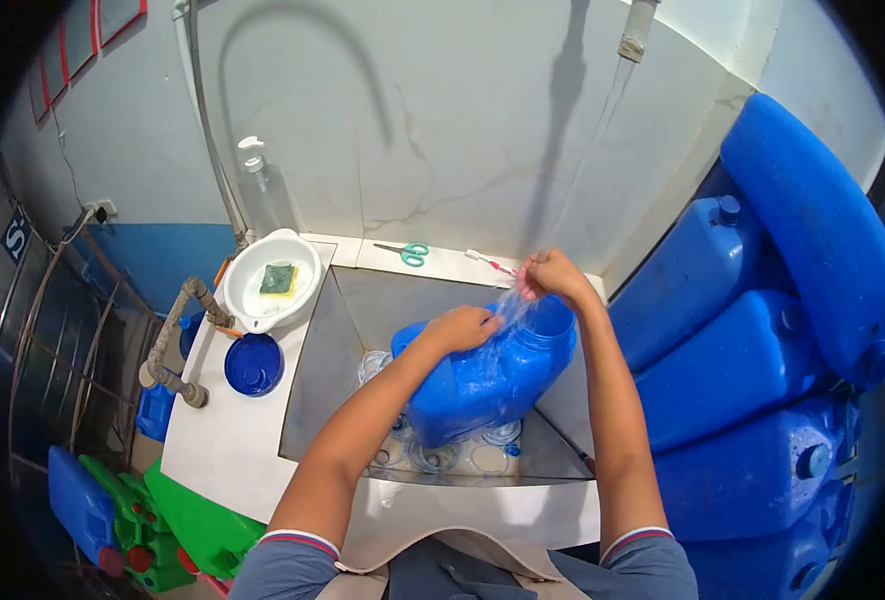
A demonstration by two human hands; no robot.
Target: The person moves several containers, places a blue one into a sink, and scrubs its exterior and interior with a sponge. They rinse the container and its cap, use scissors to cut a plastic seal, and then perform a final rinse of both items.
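A blue plastic jug (482, 385) lies tilted in the sink, its wide open mouth facing up and to the right. My left hand (465, 327) is closed on the top of the jug, where the handle would be; the fingertips are partly hidden by splashing. Just above the jug's mouth, my right hand (548, 276) has its fingers curled together in the running water. Whether it holds anything small is hidden. Water falls from a pipe outlet (632, 47) at the top and runs over the hand and jug.
Clear round lids or containers (434, 458) lie in the sink (312, 400) under the jug. On the counter are a white basin (307, 262) with a sponge, a blue lid (253, 364), green scissors (414, 254) and a toothbrush (489, 262). Large blue jugs (732, 460) are stacked right.
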